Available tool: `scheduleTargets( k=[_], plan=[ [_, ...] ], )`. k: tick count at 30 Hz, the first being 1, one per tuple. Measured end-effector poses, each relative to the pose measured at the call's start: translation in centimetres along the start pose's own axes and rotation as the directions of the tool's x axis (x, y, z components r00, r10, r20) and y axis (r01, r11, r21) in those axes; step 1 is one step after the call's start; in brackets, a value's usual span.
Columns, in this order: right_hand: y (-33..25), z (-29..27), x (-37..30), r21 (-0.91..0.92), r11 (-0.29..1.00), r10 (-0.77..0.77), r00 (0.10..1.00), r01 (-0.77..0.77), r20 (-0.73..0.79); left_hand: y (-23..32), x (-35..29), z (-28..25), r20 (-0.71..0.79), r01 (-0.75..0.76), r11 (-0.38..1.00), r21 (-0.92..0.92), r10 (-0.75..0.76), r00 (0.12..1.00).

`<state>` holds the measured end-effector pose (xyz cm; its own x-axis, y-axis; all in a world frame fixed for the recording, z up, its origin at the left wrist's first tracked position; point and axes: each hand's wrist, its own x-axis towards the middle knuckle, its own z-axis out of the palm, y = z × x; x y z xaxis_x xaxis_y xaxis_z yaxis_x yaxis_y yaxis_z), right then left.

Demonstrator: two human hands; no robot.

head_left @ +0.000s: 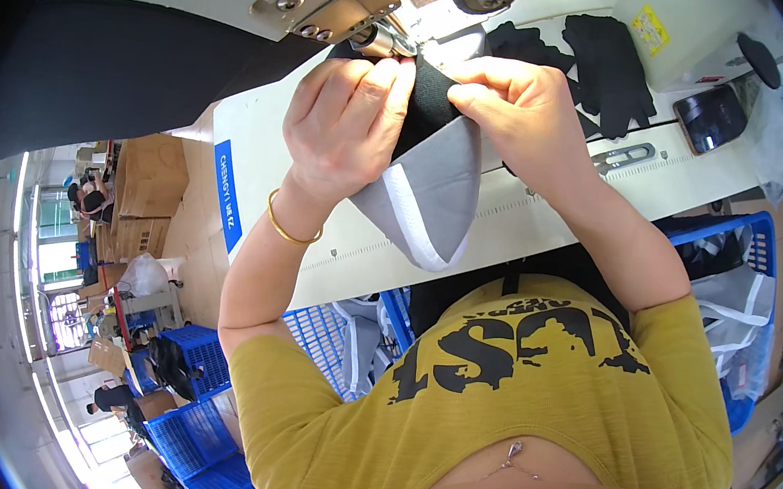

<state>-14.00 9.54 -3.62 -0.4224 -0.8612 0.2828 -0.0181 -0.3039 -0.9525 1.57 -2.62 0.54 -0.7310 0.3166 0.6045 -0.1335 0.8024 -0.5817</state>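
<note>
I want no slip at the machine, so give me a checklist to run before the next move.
1. Left hand on the black knit fabric: ok, pinching it near the machine head.
2. Right hand on the same fabric: ok, pinching its right side.
3. Left fingertips clear of the metal parts: cannot tell; they are right beside them.
4. Needle position: cannot tell, no clear view of it.
5. Grey panel unbunched: ok, it spreads out below the hands, white band showing.
6. Snips away from the fabric: ok, lying on the table to the right.
</note>
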Motion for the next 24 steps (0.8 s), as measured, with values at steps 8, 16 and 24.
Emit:
scheduleTargets(
  k=[8, 16, 24],
  plan=[
    [-0.6, -0.6, 0.4, -0.158, 0.986, 0.064, 0.997, -0.058, 0.038, 0.1, -0.2, 0.3, -0.002, 0.017, 0.999, 0.042, -0.017, 1.000],
    [-0.6, -0.5, 0.1, -0.164, 0.984, 0.078, 0.995, -0.068, 0.056, -0.1, -0.6, 0.1, 0.023, 0.156, 0.983, -0.098, -0.154, 0.988],
    [-0.5, 0.1, 0.1, -0.273, 0.956, -0.128, 0.990, 0.108, -0.058, 0.9, -4.3, -3.3, 0.906, 0.294, -0.892, -0.345, -0.398, -0.144]
  ],
)
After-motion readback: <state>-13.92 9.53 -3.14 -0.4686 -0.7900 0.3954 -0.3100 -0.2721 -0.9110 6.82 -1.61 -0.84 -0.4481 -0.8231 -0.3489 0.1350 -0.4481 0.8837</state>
